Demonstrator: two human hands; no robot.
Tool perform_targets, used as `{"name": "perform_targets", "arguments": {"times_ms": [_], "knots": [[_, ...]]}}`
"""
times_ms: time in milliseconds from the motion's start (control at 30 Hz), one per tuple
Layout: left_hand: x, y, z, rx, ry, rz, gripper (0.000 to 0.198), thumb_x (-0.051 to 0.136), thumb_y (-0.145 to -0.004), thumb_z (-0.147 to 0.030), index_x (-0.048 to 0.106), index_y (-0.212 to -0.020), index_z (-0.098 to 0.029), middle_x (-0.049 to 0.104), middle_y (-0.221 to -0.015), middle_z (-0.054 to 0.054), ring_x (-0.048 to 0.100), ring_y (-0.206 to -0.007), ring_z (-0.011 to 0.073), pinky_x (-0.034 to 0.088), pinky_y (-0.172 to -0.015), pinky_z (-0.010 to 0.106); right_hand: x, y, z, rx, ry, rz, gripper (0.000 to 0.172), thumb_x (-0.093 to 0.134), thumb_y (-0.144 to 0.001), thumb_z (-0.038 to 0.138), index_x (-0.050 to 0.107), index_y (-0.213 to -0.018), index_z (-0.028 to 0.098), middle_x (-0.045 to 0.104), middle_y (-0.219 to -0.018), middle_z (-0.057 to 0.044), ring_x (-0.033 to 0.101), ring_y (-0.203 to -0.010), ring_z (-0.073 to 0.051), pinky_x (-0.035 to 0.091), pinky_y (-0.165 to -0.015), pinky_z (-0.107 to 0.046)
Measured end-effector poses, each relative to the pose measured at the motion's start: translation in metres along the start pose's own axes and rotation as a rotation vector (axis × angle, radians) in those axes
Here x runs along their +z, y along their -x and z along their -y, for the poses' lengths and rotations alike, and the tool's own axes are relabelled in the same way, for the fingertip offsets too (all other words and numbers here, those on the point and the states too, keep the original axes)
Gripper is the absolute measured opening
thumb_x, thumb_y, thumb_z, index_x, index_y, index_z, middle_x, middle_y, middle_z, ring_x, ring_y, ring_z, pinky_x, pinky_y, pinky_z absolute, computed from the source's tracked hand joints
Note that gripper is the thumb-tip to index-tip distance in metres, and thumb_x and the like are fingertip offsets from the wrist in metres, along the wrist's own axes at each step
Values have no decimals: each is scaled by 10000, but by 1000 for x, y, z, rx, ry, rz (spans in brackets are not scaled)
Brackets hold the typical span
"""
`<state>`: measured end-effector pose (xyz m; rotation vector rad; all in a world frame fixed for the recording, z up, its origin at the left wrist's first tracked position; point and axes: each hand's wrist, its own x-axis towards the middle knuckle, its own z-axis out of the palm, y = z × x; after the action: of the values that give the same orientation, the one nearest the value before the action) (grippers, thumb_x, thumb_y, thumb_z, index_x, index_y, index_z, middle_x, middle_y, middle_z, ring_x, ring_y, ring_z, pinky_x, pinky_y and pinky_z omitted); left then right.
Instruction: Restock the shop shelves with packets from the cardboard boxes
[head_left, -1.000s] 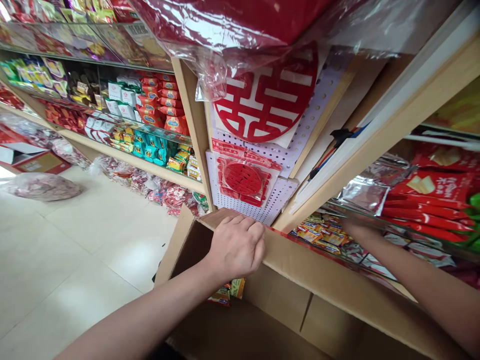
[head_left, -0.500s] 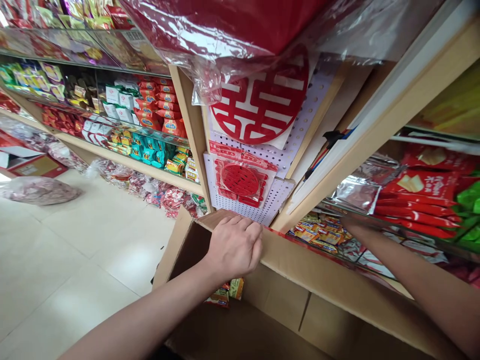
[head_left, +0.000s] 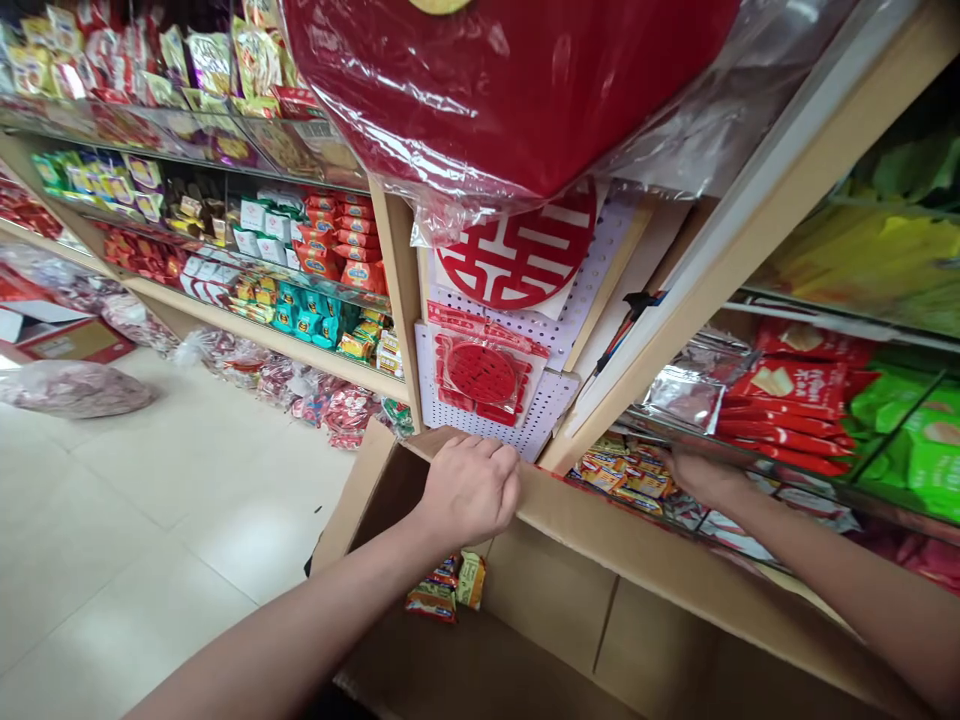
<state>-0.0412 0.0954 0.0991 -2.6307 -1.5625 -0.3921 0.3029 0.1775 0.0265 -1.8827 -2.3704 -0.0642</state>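
Note:
My left hand [head_left: 471,487] is wrapped over the upper edge of an open cardboard box [head_left: 600,530], gripping it. Inside the box, near its left end, lie a few small snack packets [head_left: 442,590] in orange, blue and yellow wrappers. My right hand [head_left: 694,475] reaches into the low shelf compartment on the right, beside a pile of small yellow-orange snack packets [head_left: 626,475]. Its fingers are hidden under the glass shelf above, so whether they hold anything does not show.
Silver packs [head_left: 686,395], red snack bags [head_left: 787,400] and green bags [head_left: 930,430] sit just above my right forearm. A large red plastic-wrapped item [head_left: 510,90] hangs overhead. Plastic bags of goods [head_left: 79,388] lie on the tiled floor to the left.
The view has tilted up slightly and shifted. My right hand is still in the low compartment, and my left hand keeps its grip on the box edge. More of the packets inside the box shows.

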Motion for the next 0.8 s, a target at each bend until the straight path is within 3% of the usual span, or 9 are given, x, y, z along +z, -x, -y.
{"name": "perform_targets", "arguments": {"times_ms": [167, 233, 333, 433, 533, 633, 667, 733, 800], "knots": [[0, 1, 1, 7, 3, -9, 229, 334, -822, -260, 551, -808, -185, 594, -770, 29, 531, -752, 190, 336, -650, 319, -11, 38, 10, -102, 155, 169, 515, 382, -802, 341, 440, -1193, 12, 508, -1158, -234, 492, -1075, -283, 395, -883, -384], [0, 2, 0, 6, 3, -13, 228, 338, -820, -259, 554, -806, -187, 597, -768, 27, 533, -751, 189, 335, -649, 318, -27, 51, 17, -145, 139, 231, 515, 442, -760, 325, 473, -1187, 39, 460, -1233, -186, 426, -1151, -261, 359, -949, -362], [1, 1, 0, 5, -1, -22, 230, 340, -819, -247, 558, -784, -182, 597, -749, 27, 535, -739, 182, 339, -652, 315, -60, 74, 34, -121, 7, 287, 446, 391, -794, 386, 558, -1114, 125, 558, -1141, -114, 529, -1045, -221, 424, -896, -327], [-1, -2, 2, 4, 22, -41, 240, 335, -822, -240, 567, -805, -180, 596, -733, 29, 535, -727, 179, 349, -659, 316, -85, 105, 59, -101, -114, 64, 416, 369, -820, 442, 567, -1086, 191, 622, -1042, -64, 598, -917, -190, 491, -772, -290], [-4, 5, 1, 59, 144, -164, 245, 344, -821, -216, 552, -947, -188, 608, -817, 43, 534, -801, 179, 364, -721, 331, -86, 137, 85, -135, -98, -149, 342, 392, -831, 421, 578, -1042, 227, 633, -1011, -30, 597, -894, -166, 482, -759, -276], [-3, 30, -9, 325, 331, -318, 272, 420, -766, -179, 529, -1008, -239, 601, -945, 51, 492, -960, 187, 309, -880, 382, -71, 154, 101, -126, 21, -288, 336, 380, -844, 398, 597, -1012, 204, 636, -986, -44, 583, -887, -186, 433, -812, -333], [2, 41, -15, 448, 389, -287, 280, 445, -750, -177, 530, -999, -273, 604, -934, 32, 489, -959, 182, 281, -915, 391, -66, 156, 104, -114, 51, -319, 340, 378, -847, 392, 602, -1004, 190, 638, -977, -53, 580, -880, -192, 416, -820, -344], [19, 62, -25, 689, 439, 7, 308, 463, -760, -191, 512, -1039, -311, 601, -942, 12, 492, -937, 157, 302, -906, 328, -61, 156, 107, -88, 80, -345, 335, 379, -852, 374, 611, -988, 174, 640, -961, -59, 573, -868, -190, 393, -823, -341], [46, 77, -32, 583, 336, 287, 345, 458, -774, -183, 488, -1098, -296, 543, -1104, 43, 459, -1012, 186, 324, -881, 329, -61, 153, 108, -67, 87, -358, 318, 384, -854, 357, 619, -961, 172, 643, -941, -52, 566, -858, -187, 380, -810, -333]]}}
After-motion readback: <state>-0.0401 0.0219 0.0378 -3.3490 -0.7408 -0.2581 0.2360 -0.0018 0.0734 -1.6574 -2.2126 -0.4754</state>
